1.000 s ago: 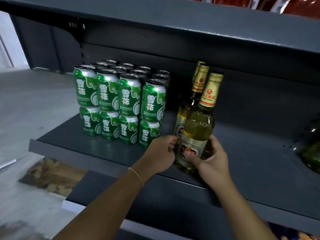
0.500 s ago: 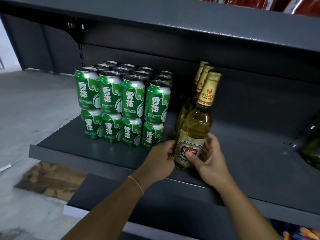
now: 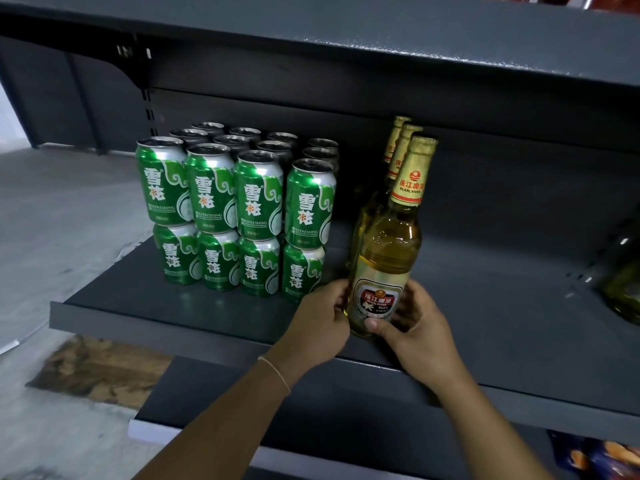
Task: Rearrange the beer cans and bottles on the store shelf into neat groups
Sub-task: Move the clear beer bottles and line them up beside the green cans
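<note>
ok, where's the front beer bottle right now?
Head view, centre-right: front beer bottle upright at the shelf front edge, between both hands, right of the green cans.

Bare shelf (image 3: pixel 502 306) extends from the bottles (image 3: pixel 384 258) toward 3 o'clock, up to a partly visible bottle (image 3: pixel 623 292) at the frame edge. At 9 o'clock, stacked cans (image 3: pixel 239 209) block passage, leaving a narrow gap. The upper shelf (image 3: pixel 381 39) limits overhead clearance.

Single head-worn wide-angle cam; no 2nd view, so no overlap. Looks fwd and down from in front of dark grey shelf (image 3: pixel 194 308), close range. Forearms enter from bottom edge. Shelf board above fills frame top; floor (image 3: pixel 52 237) visible at left.
</note>
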A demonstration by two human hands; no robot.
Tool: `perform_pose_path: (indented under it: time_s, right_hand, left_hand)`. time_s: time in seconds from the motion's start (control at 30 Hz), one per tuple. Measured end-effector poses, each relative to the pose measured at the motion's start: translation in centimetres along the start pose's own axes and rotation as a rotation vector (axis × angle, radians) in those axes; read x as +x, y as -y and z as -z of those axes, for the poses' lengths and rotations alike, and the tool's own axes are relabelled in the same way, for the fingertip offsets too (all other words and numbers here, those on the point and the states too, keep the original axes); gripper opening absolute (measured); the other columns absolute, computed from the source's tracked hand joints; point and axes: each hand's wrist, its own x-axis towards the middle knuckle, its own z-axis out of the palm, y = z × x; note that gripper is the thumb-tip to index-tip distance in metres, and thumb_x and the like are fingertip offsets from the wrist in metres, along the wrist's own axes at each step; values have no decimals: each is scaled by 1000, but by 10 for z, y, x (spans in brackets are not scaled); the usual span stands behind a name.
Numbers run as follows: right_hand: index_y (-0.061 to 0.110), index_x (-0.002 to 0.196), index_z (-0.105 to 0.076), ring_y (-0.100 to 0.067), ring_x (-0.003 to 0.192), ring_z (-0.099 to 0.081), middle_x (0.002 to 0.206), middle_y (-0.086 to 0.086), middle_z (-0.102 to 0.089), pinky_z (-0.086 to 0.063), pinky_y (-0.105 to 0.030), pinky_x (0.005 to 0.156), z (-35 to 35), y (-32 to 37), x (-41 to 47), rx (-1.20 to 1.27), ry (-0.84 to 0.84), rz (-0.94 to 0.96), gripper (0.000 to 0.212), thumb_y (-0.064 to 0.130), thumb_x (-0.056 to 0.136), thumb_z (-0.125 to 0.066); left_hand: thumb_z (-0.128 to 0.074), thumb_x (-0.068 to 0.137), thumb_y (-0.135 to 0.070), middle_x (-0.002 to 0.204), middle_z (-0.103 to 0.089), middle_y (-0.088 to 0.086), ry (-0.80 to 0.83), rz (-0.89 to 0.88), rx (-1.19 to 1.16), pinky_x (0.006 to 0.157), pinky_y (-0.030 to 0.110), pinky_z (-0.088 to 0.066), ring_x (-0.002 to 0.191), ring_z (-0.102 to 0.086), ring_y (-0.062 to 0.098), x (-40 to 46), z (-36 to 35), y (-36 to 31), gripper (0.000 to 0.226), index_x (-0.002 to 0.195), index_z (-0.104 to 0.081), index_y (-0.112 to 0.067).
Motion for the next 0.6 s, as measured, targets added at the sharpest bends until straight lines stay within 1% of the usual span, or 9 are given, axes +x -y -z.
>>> perform_pose_path:
  time_s: [0.17,0.3,0.47,0.53,0.6]
  right_hand:
    - [27,133,-52,-1,113,-62,119,13,-67,-52,-25,98,-1,-1,1,-4,19,-6,71,11,73,-86]
    - [30,132,-52,1,113,-62,118,15,-67,-51,-22,97,-1,-1,0,-5,14,0,69,10,74,-84]
    - [28,136,-49,2,116,-59,120,17,-66,-49,-23,101,-3,-2,-1,-10,20,5,69,12,78,-82]
    - [28,137,-49,2,116,-59,121,17,-66,-49,-22,101,-4,-1,-2,-12,20,16,68,12,79,-81]
    - [29,137,-49,1,116,-59,121,18,-66,-49,-20,100,-3,0,-3,-24,24,29,67,12,80,-80]
  left_hand:
    - [-45,85,6,127,-60,1,-7,51,6,101,22,-45,117,-55,10,5,-3,8,60,141,-44,-16]
    - [-46,85,6,128,-59,2,-3,37,-6,101,22,-45,117,-55,9,5,-4,13,60,141,-42,-17]
    - [-48,83,6,122,-63,0,-13,-29,-10,100,24,-48,113,-58,6,4,-6,15,60,139,-45,-17]
    - [-48,84,6,122,-63,-3,-12,-47,-12,100,20,-46,113,-58,5,3,-6,15,59,138,-44,-17]
    - [-48,84,7,118,-61,-7,-9,-55,-6,96,10,-43,112,-57,3,2,-6,13,59,139,-44,-16]
